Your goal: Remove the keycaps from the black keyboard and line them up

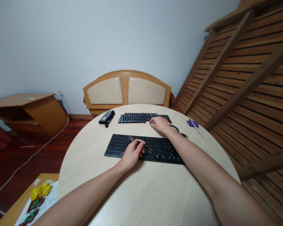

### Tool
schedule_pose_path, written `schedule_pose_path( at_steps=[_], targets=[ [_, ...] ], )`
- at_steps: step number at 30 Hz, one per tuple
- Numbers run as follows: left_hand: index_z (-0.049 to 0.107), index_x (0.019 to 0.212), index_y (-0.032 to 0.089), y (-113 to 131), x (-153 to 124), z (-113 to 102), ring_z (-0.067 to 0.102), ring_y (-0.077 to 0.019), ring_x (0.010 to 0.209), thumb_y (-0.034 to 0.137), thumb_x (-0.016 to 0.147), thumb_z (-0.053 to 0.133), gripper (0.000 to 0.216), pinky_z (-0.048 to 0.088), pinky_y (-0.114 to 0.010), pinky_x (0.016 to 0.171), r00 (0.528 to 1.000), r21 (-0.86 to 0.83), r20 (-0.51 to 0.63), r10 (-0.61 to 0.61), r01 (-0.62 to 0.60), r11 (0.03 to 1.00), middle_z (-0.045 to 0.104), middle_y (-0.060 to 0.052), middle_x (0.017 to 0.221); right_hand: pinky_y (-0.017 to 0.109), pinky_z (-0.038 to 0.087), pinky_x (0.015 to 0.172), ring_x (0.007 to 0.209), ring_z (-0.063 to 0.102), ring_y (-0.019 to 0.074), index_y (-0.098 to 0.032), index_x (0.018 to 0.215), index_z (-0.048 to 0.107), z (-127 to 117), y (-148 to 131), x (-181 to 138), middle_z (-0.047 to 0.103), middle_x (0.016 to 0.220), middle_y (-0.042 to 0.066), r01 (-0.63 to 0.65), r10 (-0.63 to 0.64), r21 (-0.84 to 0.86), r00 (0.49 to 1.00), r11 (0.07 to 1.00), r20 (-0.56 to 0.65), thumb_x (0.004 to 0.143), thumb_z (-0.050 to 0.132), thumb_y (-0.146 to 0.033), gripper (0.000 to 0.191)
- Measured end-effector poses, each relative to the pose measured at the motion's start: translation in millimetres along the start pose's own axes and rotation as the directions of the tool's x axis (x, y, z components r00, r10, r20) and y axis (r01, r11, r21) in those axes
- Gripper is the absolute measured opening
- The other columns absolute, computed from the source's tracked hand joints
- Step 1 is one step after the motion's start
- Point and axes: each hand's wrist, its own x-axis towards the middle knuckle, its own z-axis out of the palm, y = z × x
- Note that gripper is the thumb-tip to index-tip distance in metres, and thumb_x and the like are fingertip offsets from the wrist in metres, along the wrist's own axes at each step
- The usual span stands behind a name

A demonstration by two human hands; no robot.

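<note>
A black keyboard [118, 146] lies across the middle of the round table, most of its switches bare, with a few caps left near its lower right. Over it, my left hand [132, 153] is closed around the dark middle of a wire keycap puller [148, 148], whose wire loops stick out at both ends. Farther back, black keycaps [134, 117] stand in rows like a keyboard layout. At the front edge of those rows my right hand [159, 124] pinches a small black keycap [151, 123]. My right forearm crosses the keyboard's right end and hides part of it.
A black pouch [107, 117] lies at the table's back left. The keyboard's cable [184, 135] lies beyond my right forearm. Purple pieces and a white-handled brush [198, 128] lie at the right. Wooden slats [245, 72] lean close on the right.
</note>
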Motion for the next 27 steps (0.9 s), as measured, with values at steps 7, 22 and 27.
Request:
schedule_pose_path(
  at_steps=[7,22,27],
  targets=[
    [0.058,0.100,0.015,-1,0,-1,0.047,-0.0097,0.051,0.052,0.089,0.055,0.039,0.036,-0.021,0.050,1.000,0.006,0.009,-0.028,0.028,1.000,0.054,0.004,0.062,0.032,0.047,0.087,0.102,0.067,0.0242,-0.025,0.110,0.072,19,-5,27,0.073,0.110,0.010,-0.036,0.038,-0.047,0.999,0.998,0.029,0.087,0.059,-0.027,0.026],
    [0.058,0.099,0.014,4,-1,0,0.049,-0.0110,0.052,0.053,0.088,0.055,0.040,0.036,-0.023,0.050,0.999,-0.004,0.012,-0.039,0.039,0.999,0.054,0.004,0.062,0.035,0.046,0.090,0.106,0.066,0.0248,-0.026,0.119,0.066,37,-11,30,0.071,0.115,0.010,-0.020,0.020,-0.039,1.000,0.999,0.003,0.093,0.051,-0.028,0.029],
    [0.058,0.098,0.015,4,-1,0,0.048,-0.0107,0.051,0.055,0.087,0.056,0.042,0.036,-0.023,0.051,0.999,-0.008,0.015,-0.030,0.030,1.000,0.054,0.004,0.062,0.035,0.047,0.090,0.106,0.065,0.0251,-0.025,0.126,0.060,31,-13,26,0.071,0.116,0.011,-0.031,0.032,-0.031,0.999,0.999,0.015,0.093,0.050,-0.024,0.035]
  ],
)
